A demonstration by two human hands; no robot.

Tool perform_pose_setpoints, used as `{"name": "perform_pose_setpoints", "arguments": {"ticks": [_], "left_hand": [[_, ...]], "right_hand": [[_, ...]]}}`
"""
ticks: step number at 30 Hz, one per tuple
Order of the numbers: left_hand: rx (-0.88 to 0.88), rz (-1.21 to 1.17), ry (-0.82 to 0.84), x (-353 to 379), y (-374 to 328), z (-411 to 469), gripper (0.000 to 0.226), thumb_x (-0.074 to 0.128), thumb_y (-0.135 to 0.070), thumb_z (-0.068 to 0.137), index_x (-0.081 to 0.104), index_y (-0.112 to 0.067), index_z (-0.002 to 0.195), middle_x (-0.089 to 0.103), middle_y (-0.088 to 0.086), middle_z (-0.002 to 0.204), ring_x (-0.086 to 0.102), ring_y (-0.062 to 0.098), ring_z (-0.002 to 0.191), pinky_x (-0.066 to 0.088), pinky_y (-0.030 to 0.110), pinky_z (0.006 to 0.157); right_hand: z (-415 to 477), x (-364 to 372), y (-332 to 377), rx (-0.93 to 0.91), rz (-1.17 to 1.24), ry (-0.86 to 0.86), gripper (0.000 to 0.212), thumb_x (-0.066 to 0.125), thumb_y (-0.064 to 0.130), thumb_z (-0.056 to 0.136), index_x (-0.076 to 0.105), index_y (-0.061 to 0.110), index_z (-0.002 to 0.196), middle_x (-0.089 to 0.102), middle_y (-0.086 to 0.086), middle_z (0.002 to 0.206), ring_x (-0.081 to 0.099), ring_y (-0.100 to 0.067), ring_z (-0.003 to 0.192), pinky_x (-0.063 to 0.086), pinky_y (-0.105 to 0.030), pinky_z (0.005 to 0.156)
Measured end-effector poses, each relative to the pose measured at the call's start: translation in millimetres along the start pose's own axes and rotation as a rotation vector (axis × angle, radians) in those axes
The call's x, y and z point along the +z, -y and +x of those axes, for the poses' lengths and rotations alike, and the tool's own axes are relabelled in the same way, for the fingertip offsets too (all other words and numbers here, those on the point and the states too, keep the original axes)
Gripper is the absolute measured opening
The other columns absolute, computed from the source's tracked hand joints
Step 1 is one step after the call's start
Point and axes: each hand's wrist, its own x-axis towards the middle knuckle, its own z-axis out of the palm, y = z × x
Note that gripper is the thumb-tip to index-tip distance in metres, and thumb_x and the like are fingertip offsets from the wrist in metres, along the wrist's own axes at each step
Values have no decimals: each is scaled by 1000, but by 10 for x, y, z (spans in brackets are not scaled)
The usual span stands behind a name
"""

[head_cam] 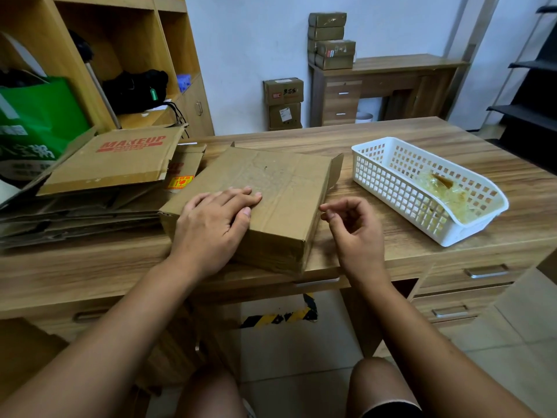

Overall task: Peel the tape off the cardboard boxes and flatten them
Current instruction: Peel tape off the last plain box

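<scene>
A brown cardboard box [280, 188] lies on the wooden desk [376, 245] near its front edge, with clear tape across its top and one end flap raised at the far right. My left hand [211, 224] rests flat on the box's near left top, fingers straight. My right hand [352, 224] hovers just right of the box's right edge, fingers loosely curled, thumb and forefinger close together; whether they pinch a bit of tape I cannot tell. A pile of flattened boxes [114, 164], the top one printed MAKEUP, lies to the left.
A white plastic basket [391, 188] with crumpled peeled tape [449, 191] stands on the desk at the right. A green bag [36, 122] and shelves are at the far left. More boxes [283, 104] are stacked by the back wall and on a second desk.
</scene>
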Motion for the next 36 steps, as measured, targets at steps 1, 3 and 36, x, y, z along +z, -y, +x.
{"name": "perform_pose_setpoints", "arguments": {"ticks": [1, 3, 36], "left_hand": [[0, 3, -1, 0, 2, 0, 51, 21, -51, 99, 52, -44, 138, 49, -22, 146, 40, 2, 137, 25, 38, 113], [-2, 5, -3, 0, 2, -1, 50, 21, -50, 99, 53, -44, 138, 49, -22, 145, 40, 2, 137, 25, 38, 113], [-4, 3, -9, -4, -13, -7, 50, 22, -49, 99, 54, -44, 137, 50, -22, 144, 41, 3, 136, 26, 38, 112]], "right_hand": [[-3, 1, -5, 10, 20, 0, 17, 60, -3, 96, 63, 12, 103, 72, -6, 103, 71, -20, 98, 58, -35, 90], [1, 5, -3, 19, 44, 1, 20, 57, -5, 96, 63, 13, 102, 73, -8, 102, 71, -22, 98, 58, -37, 91], [-4, -40, -15, 83, 220, 43, 21, 48, -8, 101, 64, 3, 106, 74, -12, 105, 71, -24, 105, 56, -32, 95]]}}
